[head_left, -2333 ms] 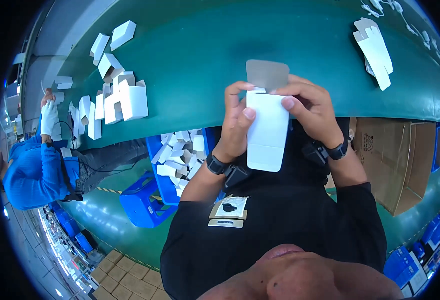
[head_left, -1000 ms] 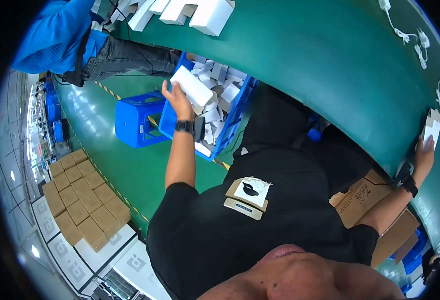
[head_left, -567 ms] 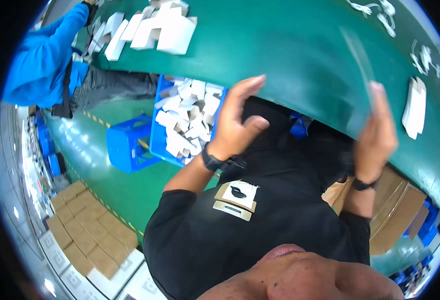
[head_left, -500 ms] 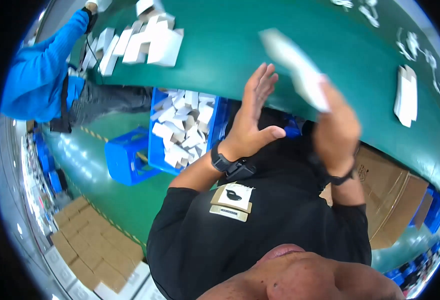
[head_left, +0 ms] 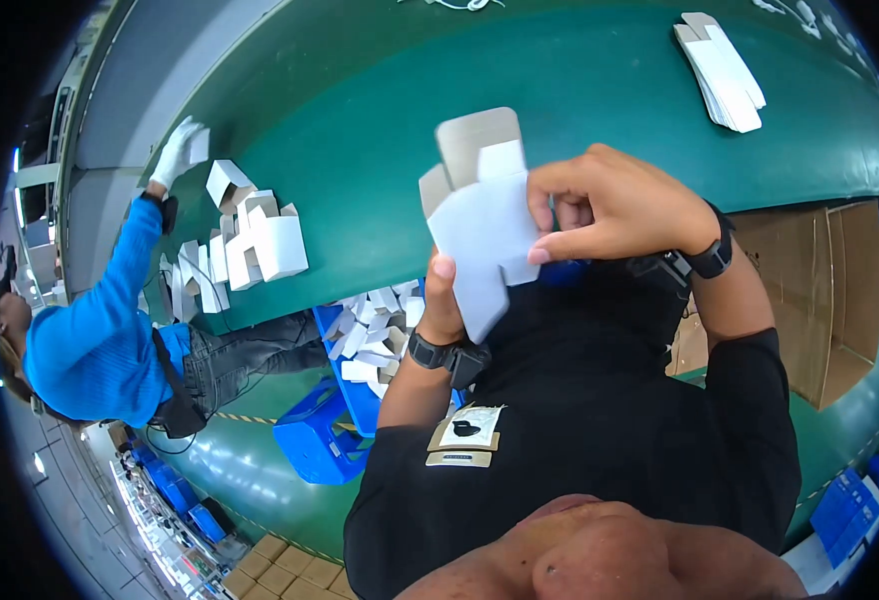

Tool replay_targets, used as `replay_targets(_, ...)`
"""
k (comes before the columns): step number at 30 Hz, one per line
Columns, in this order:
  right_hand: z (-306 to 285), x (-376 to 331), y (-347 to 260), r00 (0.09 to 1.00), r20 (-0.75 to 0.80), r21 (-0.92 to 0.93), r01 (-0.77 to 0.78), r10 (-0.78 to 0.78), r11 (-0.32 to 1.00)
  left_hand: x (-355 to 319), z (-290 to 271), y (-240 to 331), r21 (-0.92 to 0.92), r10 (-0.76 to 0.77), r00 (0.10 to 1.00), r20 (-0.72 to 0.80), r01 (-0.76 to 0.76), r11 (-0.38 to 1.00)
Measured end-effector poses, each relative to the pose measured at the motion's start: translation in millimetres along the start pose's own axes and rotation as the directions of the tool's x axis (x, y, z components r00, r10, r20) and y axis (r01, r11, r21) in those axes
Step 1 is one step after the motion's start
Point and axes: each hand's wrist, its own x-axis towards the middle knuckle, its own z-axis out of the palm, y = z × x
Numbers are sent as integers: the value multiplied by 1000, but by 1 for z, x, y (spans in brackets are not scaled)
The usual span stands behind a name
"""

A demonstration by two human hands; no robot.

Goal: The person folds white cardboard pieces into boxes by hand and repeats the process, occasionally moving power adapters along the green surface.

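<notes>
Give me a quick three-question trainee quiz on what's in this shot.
1. True or false: both hands hold the white carton.
2. Which lies far right on the green table? A) a stack of flat cartons B) a blue crate C) a roll of tape
3. Fill in: the co-worker's gloved hand is next to a pile of folded ____.

Key: 1 true, with the left hand below and the right hand on its side. 2 A. 3 boxes.

I see a white flat carton [head_left: 485, 235] held in both my hands, folded white boxes [head_left: 255, 240] heaped on the green table, flat blanks [head_left: 722, 72] stacked far right — blue crate [head_left: 365, 345] (full of white boxes) below.
</notes>
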Motion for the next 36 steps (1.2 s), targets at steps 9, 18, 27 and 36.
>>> replay_targets(9,13,5,-2,925,-375,140,-2,55,990,6,-13,-3,283,15,978,209,-75,956)
replay_targets(18,24,-3,16,937,-348,236,92,-4,967,9,22,5,137,74,994,76,-84,987)
replay_targets(27,7,-7,41,991,-88,439,129,-101,889,13,-11,-11,133,103,913,395,-168,977)
replay_targets(36,61,-1,17,821,-571,372,242,15,896,8,-17,-13,300,363,913,189,-405,864)
